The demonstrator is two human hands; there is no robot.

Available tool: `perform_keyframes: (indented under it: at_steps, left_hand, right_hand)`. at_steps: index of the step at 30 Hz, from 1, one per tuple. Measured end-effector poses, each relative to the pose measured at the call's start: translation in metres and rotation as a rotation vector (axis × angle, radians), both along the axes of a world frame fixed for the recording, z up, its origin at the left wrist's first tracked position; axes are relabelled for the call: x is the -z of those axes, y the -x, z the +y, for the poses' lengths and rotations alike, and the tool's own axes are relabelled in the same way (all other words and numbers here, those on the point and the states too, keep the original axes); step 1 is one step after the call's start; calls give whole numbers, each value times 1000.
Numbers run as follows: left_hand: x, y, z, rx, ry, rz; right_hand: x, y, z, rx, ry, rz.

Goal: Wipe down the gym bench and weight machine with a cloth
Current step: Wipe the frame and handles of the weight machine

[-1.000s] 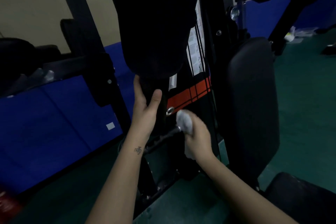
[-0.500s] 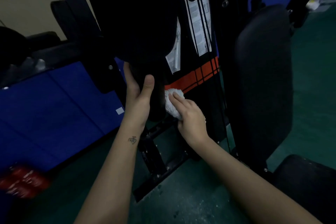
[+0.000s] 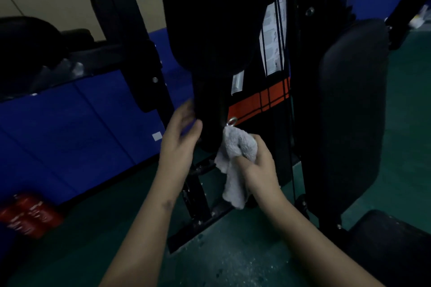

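Because the cloth (image 3: 235,144) is soft and floppy, my right hand (image 3: 261,168) grips its bunched middle; my blurry left hand (image 3: 179,133) looks open.

The machine (image 3: 256,102) is standing in the middle, on the floor (image 3: 233,263). A large pad (image 3: 210,18) is hanging at its top, left of the label (image 3: 272,37). The back pad (image 3: 352,112) is standing to the right, with the seat (image 3: 391,247) lying near right, below it. Mats (image 3: 70,128) are running along the left, with cans (image 3: 25,219) lying before them. The left hand (image 3: 179,133) is hovering by the large pad's lower edge. Just right of it, the right hand (image 3: 258,168) is holding the cloth (image 3: 235,163) up at the machine's front.
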State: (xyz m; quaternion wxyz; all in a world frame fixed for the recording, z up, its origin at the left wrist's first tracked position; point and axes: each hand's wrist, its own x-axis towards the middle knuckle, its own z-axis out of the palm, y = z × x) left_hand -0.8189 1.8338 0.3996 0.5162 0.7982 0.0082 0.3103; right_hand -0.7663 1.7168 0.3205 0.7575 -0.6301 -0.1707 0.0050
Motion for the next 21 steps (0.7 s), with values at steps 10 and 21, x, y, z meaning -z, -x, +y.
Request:
perform_keyframes:
  at_steps: [10,21]
  left_hand:
    - [28,38,6,-123,6,-18]
    - [-6,-19,-6,-87,-264,-147]
  right_hand:
    - [-32,28,19,-66,-76,-79]
    - [-103,3,31,24,-304,-117]
